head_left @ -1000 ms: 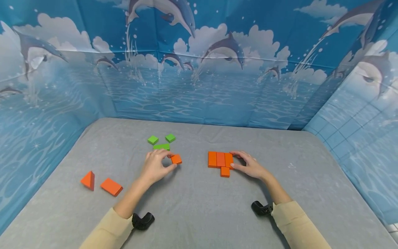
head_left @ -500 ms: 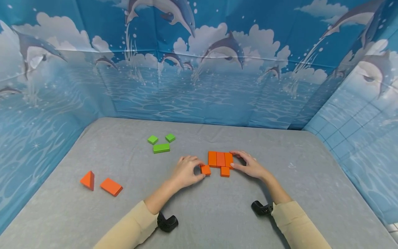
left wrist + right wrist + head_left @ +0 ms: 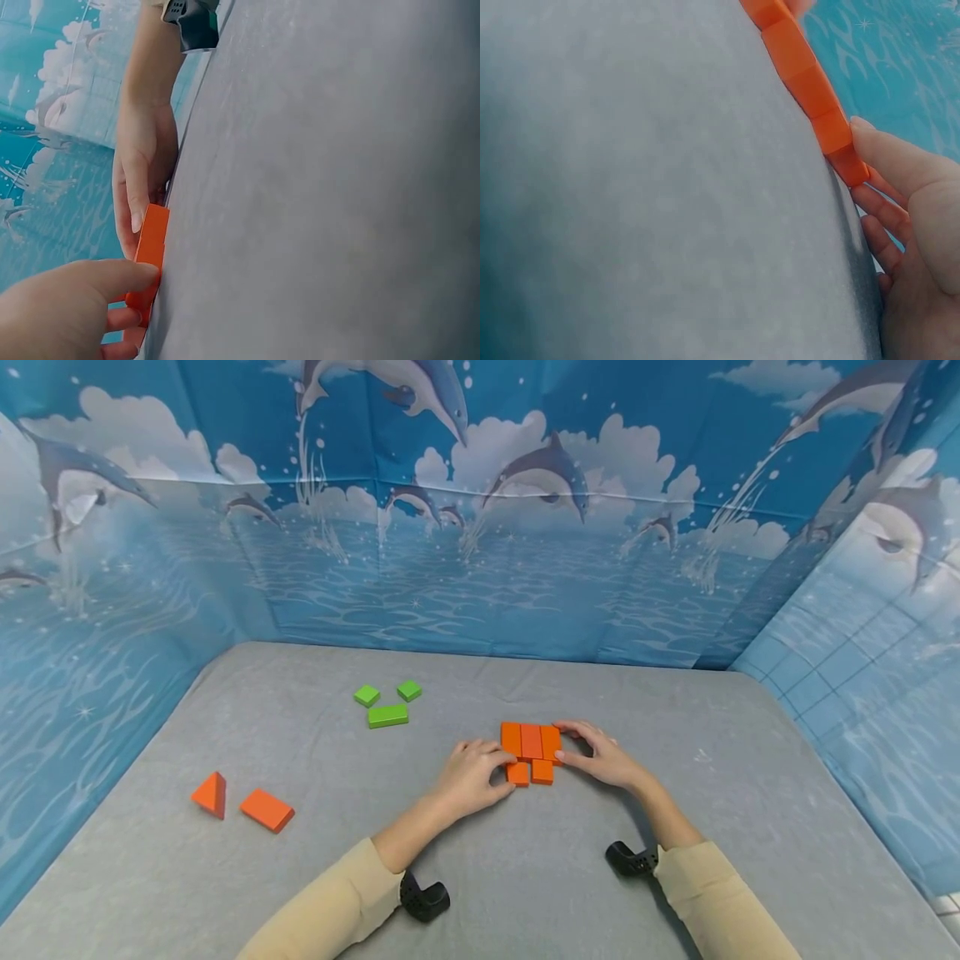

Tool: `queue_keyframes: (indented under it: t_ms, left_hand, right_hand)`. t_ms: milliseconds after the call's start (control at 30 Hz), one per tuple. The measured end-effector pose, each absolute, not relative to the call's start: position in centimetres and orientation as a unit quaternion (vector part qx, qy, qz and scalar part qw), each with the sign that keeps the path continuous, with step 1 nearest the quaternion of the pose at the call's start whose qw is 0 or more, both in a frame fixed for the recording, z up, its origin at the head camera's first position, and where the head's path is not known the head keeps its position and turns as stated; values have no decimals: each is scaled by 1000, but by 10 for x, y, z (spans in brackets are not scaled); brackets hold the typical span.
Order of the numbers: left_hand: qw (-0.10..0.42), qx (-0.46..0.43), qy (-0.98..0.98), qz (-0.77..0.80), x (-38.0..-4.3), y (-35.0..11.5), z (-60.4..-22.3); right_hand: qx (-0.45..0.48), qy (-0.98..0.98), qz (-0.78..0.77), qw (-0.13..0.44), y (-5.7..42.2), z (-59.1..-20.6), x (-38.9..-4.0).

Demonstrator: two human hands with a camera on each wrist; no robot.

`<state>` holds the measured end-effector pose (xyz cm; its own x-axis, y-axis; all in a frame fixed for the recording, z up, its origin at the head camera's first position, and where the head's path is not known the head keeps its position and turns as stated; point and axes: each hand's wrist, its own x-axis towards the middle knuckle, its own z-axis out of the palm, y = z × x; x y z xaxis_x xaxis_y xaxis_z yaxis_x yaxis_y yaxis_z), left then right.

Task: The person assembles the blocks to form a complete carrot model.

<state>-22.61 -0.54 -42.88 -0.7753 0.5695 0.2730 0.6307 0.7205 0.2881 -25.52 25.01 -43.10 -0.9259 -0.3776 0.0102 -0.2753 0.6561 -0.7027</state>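
The left hand (image 3: 468,778) pinches a small orange block (image 3: 518,775) at the near side of the orange row (image 3: 531,741); the right hand (image 3: 606,765) grips the row's right end. Better to slide the block gently.

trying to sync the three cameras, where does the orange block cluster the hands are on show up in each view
Head: the orange block cluster sits below centre, slightly right.
Left wrist: the cluster is at lower left, partly covered by the left hand.
Right wrist: the cluster slants down rightward from the top edge.
Shared landmark: the right hand, beside the cluster in all three.
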Motion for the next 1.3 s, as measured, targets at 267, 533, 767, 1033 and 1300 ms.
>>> queue_keyframes:
  t_ms: [267,533,767,1033,1300]
  left_hand:
    - [102,-330,-921,-180,-225,-3,-431]
    - [138,-336,-914,-179,-225,2,-434]
    - [155,-336,-911,-181,-224,4,-436]
    - [158,-329,-913,-183,-224,5,-437]
    - [174,-322,-911,-189,-225,7,-441]
  right_hand:
    - [-180,910,-368,66,250,-430,-255]
    - [-179,910,-368,66,250,-430,-256]
    - [-180,909,-371,67,250,-432,-257]
    - [-183,907,-374,65,251,-433,-256]
    - [-178,907,-375,68,250,-431,-255]
